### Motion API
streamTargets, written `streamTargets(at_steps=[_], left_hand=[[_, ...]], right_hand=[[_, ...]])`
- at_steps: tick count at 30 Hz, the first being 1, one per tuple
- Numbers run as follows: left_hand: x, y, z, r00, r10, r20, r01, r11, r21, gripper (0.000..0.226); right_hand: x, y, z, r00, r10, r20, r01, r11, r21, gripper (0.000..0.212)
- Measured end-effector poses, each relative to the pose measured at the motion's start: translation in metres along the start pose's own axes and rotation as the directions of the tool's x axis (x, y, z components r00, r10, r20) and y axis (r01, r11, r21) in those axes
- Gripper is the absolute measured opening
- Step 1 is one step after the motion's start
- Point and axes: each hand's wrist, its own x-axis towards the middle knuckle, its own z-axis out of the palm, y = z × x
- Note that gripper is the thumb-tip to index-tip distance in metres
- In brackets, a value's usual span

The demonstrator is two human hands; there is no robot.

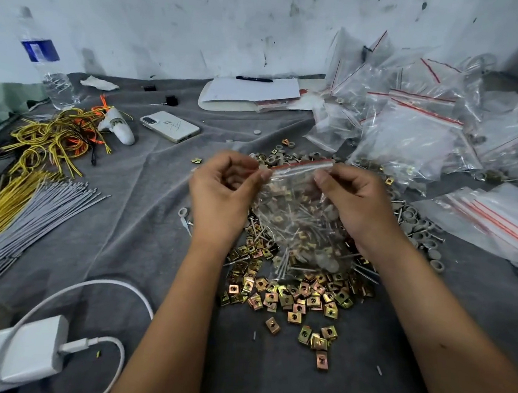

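Observation:
A clear zip bag (299, 218) with a red seal strip hangs over the middle of the table, filled with screws, grey washers and brass clip nuts. My left hand (220, 193) pinches the bag's top edge at its left end. My right hand (354, 201) pinches the same top edge at its right end. Under the bag lies a heap of loose brass clip nuts (289, 296) on the grey cloth (143, 217). Grey washers (418, 226) and screws are scattered just right of my right hand.
A pile of zip bags (414, 122) fills the back right; flat empty bags (506, 218) lie right. Yellow and grey wires (29, 188) lie left, with a phone (170, 126), water bottle (47, 65), notepad (248, 93) and a white charger (24, 354).

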Motion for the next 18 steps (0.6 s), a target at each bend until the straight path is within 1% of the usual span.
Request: streamTargets(at_steps=[2,3,6,9,10,11,12,14,16,18], left_hand=[[-0.002,0.001,0.0,1.0,0.027,-0.009,-0.026,0.999,0.035,0.017],[-0.003,0.002,0.0,0.999,0.046,-0.019,-0.045,0.997,0.057,0.017],[-0.006,0.004,0.003,0.991,0.1,-0.085,-0.092,0.991,0.097,0.015],[-0.007,0.006,0.006,0.969,0.156,-0.189,-0.13,0.981,0.144,0.014],[-0.008,0.005,0.007,0.962,0.174,-0.21,-0.139,0.975,0.172,0.012],[-0.009,0.005,0.008,0.953,0.208,-0.218,-0.156,0.959,0.236,0.007],[-0.01,0.005,0.009,0.941,0.263,-0.213,-0.18,0.922,0.342,0.006],[-0.012,0.007,0.012,0.898,0.415,-0.145,-0.267,0.778,0.569,0.025],[-0.011,0.009,0.014,0.845,0.534,-0.01,-0.402,0.649,0.646,0.036],[-0.01,0.008,0.017,0.822,0.553,0.135,-0.494,0.575,0.653,0.039]], right_hand=[[0.0,0.0,-0.002,1.0,0.004,-0.005,-0.003,0.999,0.033,0.019],[0.001,0.0,-0.003,1.0,0.005,0.002,-0.006,0.999,0.046,0.02],[0.002,0.004,-0.002,1.0,-0.021,0.023,0.021,1.0,-0.004,0.015],[0.004,0.007,-0.001,0.999,-0.036,-0.025,0.037,0.999,0.013,0.008],[0.004,0.007,-0.001,0.998,-0.044,-0.037,0.045,0.999,0.024,0.008],[0.004,0.006,-0.001,0.997,-0.064,-0.049,0.065,0.998,0.013,0.01],[0.004,0.006,-0.001,0.994,-0.095,-0.056,0.095,0.995,-0.018,0.012],[0.003,0.006,-0.001,0.982,-0.178,-0.058,0.171,0.978,-0.119,0.014],[0.002,0.006,-0.001,0.968,-0.249,-0.016,0.239,0.945,-0.223,0.008],[0.0,0.004,0.001,0.95,-0.309,0.052,0.309,0.901,-0.303,0.01]])
